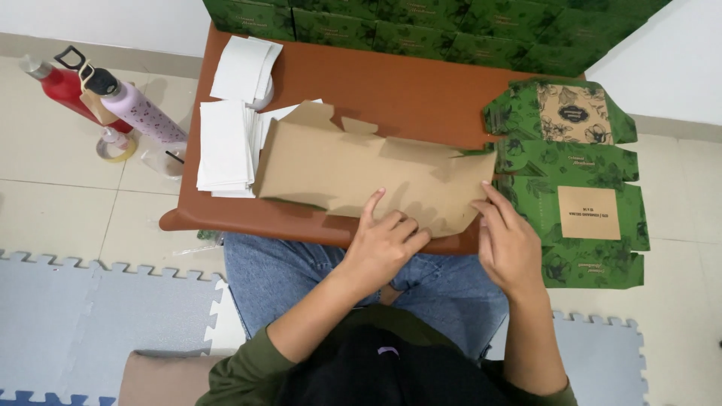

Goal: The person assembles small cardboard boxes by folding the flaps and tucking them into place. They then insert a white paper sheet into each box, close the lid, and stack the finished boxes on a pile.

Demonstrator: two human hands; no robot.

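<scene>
A flat brown cardboard box blank (pixel 353 173) lies plain side up on the low brown table (pixel 406 90). My left hand (pixel 383 244) presses on its near edge with the forefinger stretched out. My right hand (pixel 508 244) rests on the blank's right end, fingers together on a folded side flap. A green edge of the blank's printed side shows by my right fingertips.
A pile of flat green printed box blanks (pixel 575 180) lies at the right, overhanging the table. Stacks of white paper sheets (pixel 226 143) sit at the table's left. Green boxes (pixel 421 26) line the far edge. Two bottles (pixel 113 101) and a tape roll (pixel 115 144) stand on the floor at left.
</scene>
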